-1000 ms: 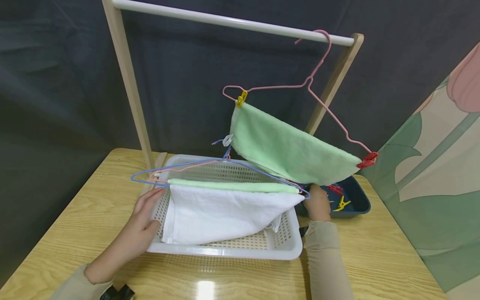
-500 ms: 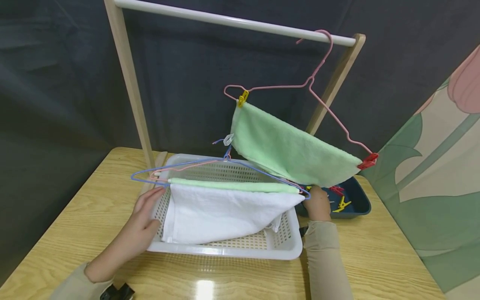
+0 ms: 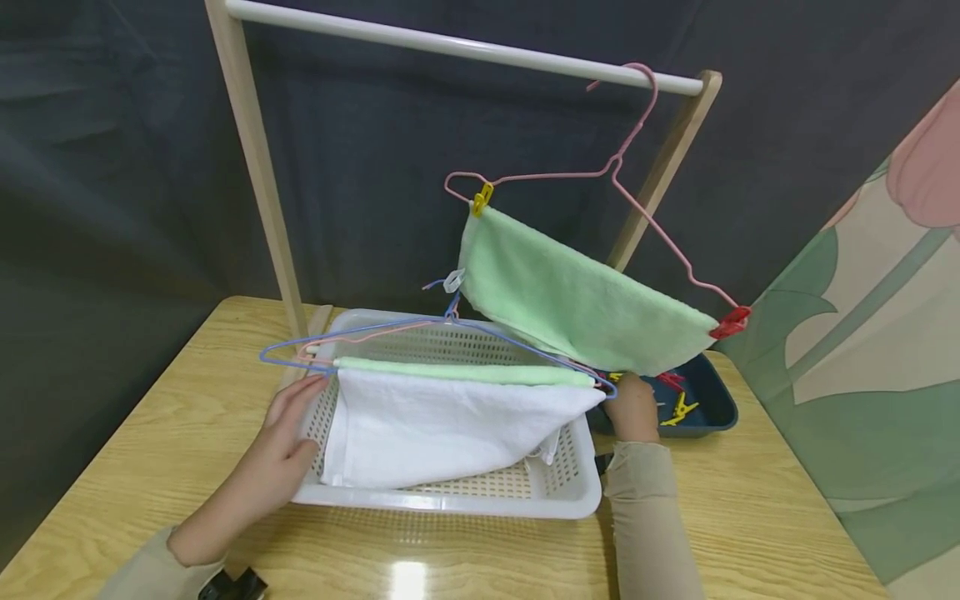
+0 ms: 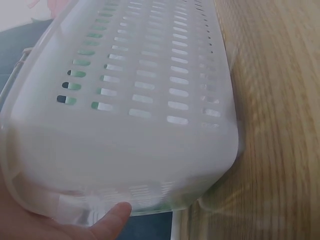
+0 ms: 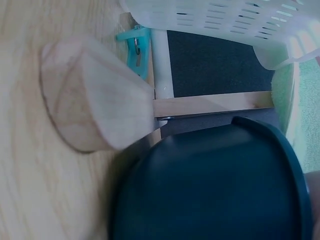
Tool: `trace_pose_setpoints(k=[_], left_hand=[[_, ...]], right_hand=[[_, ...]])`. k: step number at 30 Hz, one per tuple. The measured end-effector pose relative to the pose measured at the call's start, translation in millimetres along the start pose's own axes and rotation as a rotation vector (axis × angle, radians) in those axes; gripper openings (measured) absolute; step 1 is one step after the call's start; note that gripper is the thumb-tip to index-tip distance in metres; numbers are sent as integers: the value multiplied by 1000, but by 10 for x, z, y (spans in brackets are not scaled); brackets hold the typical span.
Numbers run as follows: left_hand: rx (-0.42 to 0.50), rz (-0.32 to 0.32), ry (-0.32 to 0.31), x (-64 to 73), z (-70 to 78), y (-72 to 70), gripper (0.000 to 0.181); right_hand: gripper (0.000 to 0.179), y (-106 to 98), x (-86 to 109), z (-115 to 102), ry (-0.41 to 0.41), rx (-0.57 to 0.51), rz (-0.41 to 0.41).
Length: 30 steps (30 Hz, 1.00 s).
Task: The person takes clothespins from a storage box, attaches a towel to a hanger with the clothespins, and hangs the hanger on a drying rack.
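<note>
On the left, the left hand rested along the rim of the basket, its fingers mostly straight and near the end of the blue hanger, seemingly to steady things there rather than to grip. The rack's left post rose behind it and carried the rail

The basket stood on the counter in front of the rack, probably to keep the work within reach. Across it lay the blue hanger and, just behind, a low pink hanger; their long span likely let the basket bear them. The white towel spread forward into the basket, with the low green towel as a strip behind it

Higher, the top pink hanger hooked over the rail near its right end. A yellow clip pinned the hung green towel at its left corner

The right hand, well apart from the left, dipped into the tray, beside loose clips; its fingers were hidden, so whether they pinched anything could not be told. The tray's place suggested clips kept handy. Above it, a red clip secured the hung towel's low right corner
</note>
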<state>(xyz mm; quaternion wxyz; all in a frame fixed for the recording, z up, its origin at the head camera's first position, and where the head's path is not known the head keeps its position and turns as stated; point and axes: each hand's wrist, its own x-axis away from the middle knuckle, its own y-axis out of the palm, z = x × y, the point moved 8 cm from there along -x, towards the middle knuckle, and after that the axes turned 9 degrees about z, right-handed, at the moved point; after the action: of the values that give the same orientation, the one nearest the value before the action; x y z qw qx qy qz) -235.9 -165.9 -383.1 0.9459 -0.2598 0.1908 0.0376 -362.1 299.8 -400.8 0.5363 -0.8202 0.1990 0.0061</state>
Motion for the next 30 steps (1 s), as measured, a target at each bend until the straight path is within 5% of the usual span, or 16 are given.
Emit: trace_pose_setpoints(k=[8,17,24,30], left_hand=[[-28,23,39,-11,50,-26,74],[-239,68,95,-8,136,-140,60],[-370,106,207,-191,321,-335,47],[-361,31,168,-465,292,-451,45]], right_hand=[[31,-9,-28,-15,-37,-8,0],[32,56,-44,18,9,12,-71],[40,57,-27,38,34,28,-118],[43,-16,-9,20,52,35,-149]])
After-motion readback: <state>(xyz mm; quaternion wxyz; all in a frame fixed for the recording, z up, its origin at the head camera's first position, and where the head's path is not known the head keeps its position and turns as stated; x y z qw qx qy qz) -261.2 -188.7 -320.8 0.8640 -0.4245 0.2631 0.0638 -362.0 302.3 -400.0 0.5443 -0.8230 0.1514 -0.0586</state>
